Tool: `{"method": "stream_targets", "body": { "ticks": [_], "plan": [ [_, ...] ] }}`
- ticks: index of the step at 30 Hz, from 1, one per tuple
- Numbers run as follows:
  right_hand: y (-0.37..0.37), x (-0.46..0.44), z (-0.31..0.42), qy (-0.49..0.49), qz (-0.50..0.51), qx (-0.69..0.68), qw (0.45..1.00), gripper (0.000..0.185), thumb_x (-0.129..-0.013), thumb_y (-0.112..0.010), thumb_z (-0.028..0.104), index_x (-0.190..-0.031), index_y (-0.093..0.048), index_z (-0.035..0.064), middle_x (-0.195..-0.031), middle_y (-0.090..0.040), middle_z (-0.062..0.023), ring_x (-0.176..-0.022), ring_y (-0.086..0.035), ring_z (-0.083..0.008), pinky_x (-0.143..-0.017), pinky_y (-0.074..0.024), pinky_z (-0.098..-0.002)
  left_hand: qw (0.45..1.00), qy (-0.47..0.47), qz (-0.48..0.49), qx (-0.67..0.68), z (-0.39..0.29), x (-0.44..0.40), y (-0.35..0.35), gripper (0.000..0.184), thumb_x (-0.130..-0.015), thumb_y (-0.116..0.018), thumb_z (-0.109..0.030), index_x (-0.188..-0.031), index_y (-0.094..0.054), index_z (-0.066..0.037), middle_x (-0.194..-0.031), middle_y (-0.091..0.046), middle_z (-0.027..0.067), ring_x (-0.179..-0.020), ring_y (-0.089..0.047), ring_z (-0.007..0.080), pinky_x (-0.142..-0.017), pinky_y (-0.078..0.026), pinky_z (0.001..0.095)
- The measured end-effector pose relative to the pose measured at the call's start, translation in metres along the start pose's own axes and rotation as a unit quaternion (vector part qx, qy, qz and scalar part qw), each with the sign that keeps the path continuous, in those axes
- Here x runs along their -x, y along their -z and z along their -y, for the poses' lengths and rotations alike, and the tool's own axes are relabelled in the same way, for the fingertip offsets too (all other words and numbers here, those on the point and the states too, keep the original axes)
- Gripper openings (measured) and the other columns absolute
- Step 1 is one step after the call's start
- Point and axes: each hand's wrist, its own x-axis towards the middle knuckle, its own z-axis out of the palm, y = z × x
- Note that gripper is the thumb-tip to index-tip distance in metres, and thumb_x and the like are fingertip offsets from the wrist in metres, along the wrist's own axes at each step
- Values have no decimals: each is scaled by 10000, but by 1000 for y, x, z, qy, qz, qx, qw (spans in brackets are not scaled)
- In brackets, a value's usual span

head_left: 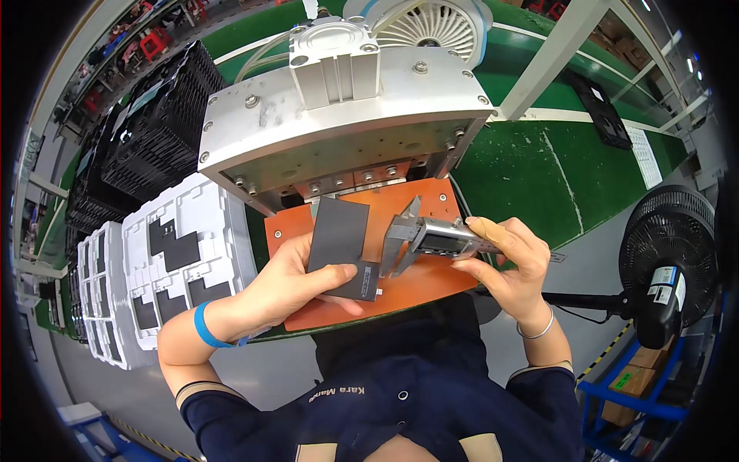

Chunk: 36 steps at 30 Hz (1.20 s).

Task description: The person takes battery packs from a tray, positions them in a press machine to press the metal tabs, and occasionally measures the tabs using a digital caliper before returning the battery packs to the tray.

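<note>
My left hand (304, 279) holds a flat dark grey L-shaped piece (339, 235), its thumb lying on the lower part near a small printed label. In my right hand (512, 258) is a metal caliper (443, 240), gripped between thumb and fingers, with its jaws pointing left toward the dark piece. A small gap separates the jaws from that piece. Both hands are above an orange-brown plate (416, 289) at the front of a metal press (346, 127).
White trays (178, 231) with dark pieces and stacked black trays (162, 127) stand on the left. A black fan (666, 269) is at the right, a white fan (431, 27) behind the press. A black tray (600, 112) and paper (643, 156) lie on the green table (531, 173).
</note>
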Motion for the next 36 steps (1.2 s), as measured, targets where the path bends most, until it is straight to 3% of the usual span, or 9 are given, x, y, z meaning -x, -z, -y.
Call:
{"method": "stream_targets", "body": {
  "ticks": [9,11,24,26,29,32,33,36],
  "plan": [
    [-5,0,-4,7,4,8,1000,480,-635,-867,192,-1079,-733,68,-686,-611,-27,-550,-539,-139,-488,-417,-266,1000,-13,11,0,2,-1,2,346,-968,-553,-120,-1272,-487,29,-1183,-616,141,-1017,-643,194,-784,-619,332],
    [-6,2,-8,30,1,15,999,519,-616,-877,225,-1071,-723,28,-784,-670,-27,-568,-497,-99,-453,-355,-222,1000,-14,16,0,3,-1,3,346,-968,-551,-119,-1274,-487,29,-1193,-611,140,-1023,-640,192,-785,-619,331],
    [-4,4,-4,50,-10,35,998,521,-614,-883,246,-1059,-724,25,-775,-665,-36,-578,-531,-109,-465,-377,-230,1000,-17,8,-5,1,0,0,351,-963,-551,-114,-1275,-488,34,-1226,-599,129,-1057,-627,187,-777,-620,322],
    [-3,4,1,39,-22,15,999,497,-615,-873,209,-1067,-734,56,-706,-631,-20,-562,-564,-143,-489,-442,-262,1000,-19,10,-5,2,-1,1,349,-961,-550,-111,-1273,-489,33,-1225,-600,128,-1057,-628,189,-775,-621,323],
    [-3,6,0,43,-9,4,999,497,-614,-875,203,-1066,-732,54,-712,-635,-22,-567,-575,-143,-491,-449,-258,1000,-17,5,-3,2,0,1,347,-958,-550,-105,-1271,-490,30,-1227,-601,127,-1056,-631,193,-771,-622,324],
    [-4,8,0,41,1,2,999,493,-616,-874,207,-1062,-733,52,-717,-635,-24,-560,-569,-143,-487,-445,-255,1000,-13,-3,4,1,0,-1,345,-955,-552,-103,-1269,-490,27,-1233,-598,129,-1056,-634,196,-767,-623,326],
    [-5,9,-4,50,0,11,999,499,-626,-882,290,-1014,-732,15,-726,-629,-33,-526,-494,-105,-459,-384,-227,1000,-12,-6,8,1,0,-1,343,-954,-553,-103,-1266,-491,25,-1235,-597,130,-1055,-634,198,-765,-624,327],
    [-5,7,-1,36,5,18,999,493,-624,-883,282,-1009,-733,12,-727,-628,-33,-537,-514,-111,-468,-405,-228,1000,-9,-8,5,2,-1,1,340,-952,-556,-102,-1262,-492,24,-1236,-596,131,-1056,-634,198,-766,-624,330]
  ]
}}
